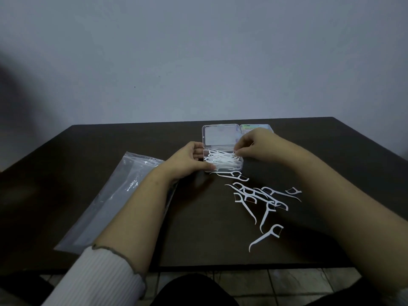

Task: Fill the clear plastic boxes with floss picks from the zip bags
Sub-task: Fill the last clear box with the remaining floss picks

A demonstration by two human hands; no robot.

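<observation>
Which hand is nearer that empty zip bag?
Left. The left hand holds the open box just right of the zip bag; the right hand is beyond the box.

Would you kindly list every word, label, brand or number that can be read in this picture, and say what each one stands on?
No text can be read.
Second plastic box, behind the right hand: a greenish label, its print too small and blurred to read.
Open lid of the clear box: a faint pinkish mark, not legible.
Zip bag: no print visible.
Floss picks on the table: no markings visible.
</observation>
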